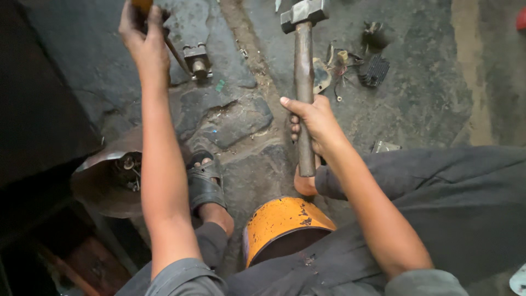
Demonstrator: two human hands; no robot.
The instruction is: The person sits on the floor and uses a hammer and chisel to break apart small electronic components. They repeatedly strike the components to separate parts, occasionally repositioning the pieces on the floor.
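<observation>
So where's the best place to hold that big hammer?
Probably low on the long handle, where the right hand wraps it from the side now. The heavy metal head sits at the far end, so gripping well back from it gives more swing.

One hammer (303,82), one orange drum (282,226), one sandal (204,183), one metal bowl (107,178), one black finned part (373,69), two hands: left hand (143,38), right hand (312,121).

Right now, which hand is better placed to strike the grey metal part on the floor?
Right hand: it grips the long-handled steel hammer, head raised. Left hand holds a thin rod angled onto the grey metal part.
</observation>
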